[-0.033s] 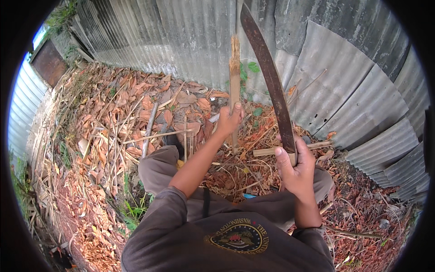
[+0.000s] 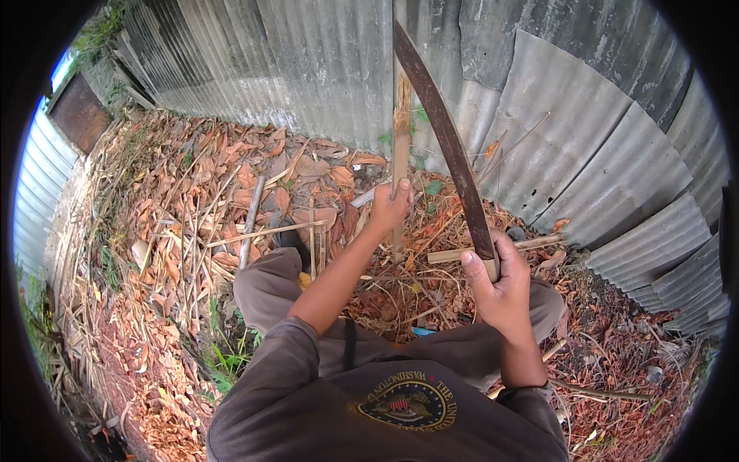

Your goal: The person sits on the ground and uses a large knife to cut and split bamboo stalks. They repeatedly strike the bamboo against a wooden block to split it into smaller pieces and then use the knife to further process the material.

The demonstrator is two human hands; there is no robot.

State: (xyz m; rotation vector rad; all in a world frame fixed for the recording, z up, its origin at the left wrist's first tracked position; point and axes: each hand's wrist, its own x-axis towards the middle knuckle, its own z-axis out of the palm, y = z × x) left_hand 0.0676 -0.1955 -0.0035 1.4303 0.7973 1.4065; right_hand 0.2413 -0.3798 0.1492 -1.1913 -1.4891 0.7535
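Bamboo stick [image 2: 401, 115]: upright, thin, split and frayed near mid-height, lower end on the ground among dry leaves, close to the corrugated metal fence [image 2: 308, 69].
Left hand [image 2: 390, 206]: fingers wrapped tight round the stick's lower part, arm stretched forward.
Right hand [image 2: 496, 281]: fist closed on the handle of a machete [image 2: 446, 146].
Machete: long, dark, rusty curved blade, raised, tip up near the stick's top, blade just right of the stick, not clearly touching.
Ground [image 2: 177, 254]: covered in dry brown leaves, scattered cut bamboo pieces [image 2: 493, 248], some green weeds at lower left.
Person: squatting, grey trousers, dark shirt.
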